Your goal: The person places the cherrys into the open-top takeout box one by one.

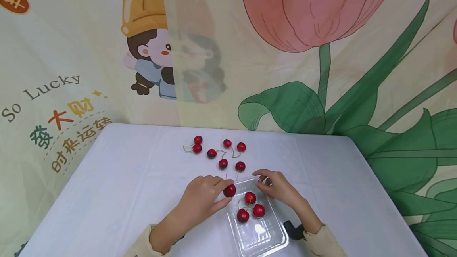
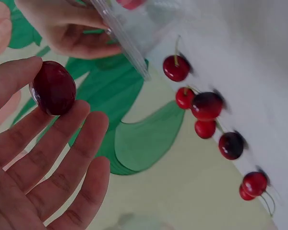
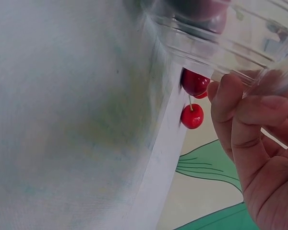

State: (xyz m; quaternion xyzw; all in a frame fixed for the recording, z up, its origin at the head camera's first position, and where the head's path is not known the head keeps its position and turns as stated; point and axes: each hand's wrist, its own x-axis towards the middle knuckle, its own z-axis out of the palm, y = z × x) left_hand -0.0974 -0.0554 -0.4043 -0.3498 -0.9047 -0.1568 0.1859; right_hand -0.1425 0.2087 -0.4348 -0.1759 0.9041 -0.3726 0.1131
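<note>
My left hand (image 1: 200,198) pinches a dark red cherry (image 1: 229,190) between thumb and fingertips, just over the left rim of a clear plastic box (image 1: 258,246). In the left wrist view this cherry (image 2: 54,88) sits against the thumb and fingertips, while the other fingers are spread. At the box's far right corner, my right hand (image 1: 279,187) grips the rim with curled fingers. The right wrist view shows those fingers (image 3: 259,108) against the clear plastic wall. Inside the box lie three cherries (image 1: 258,210) with thin green stems.
Beyond the box, several loose cherries (image 1: 223,164) with stems lie on the white tablecloth (image 1: 125,193). One cherry (image 1: 240,166) is close to the box's far edge. A printed curtain (image 1: 221,110) hangs behind the table. Something black (image 1: 294,231) shows at the right wrist.
</note>
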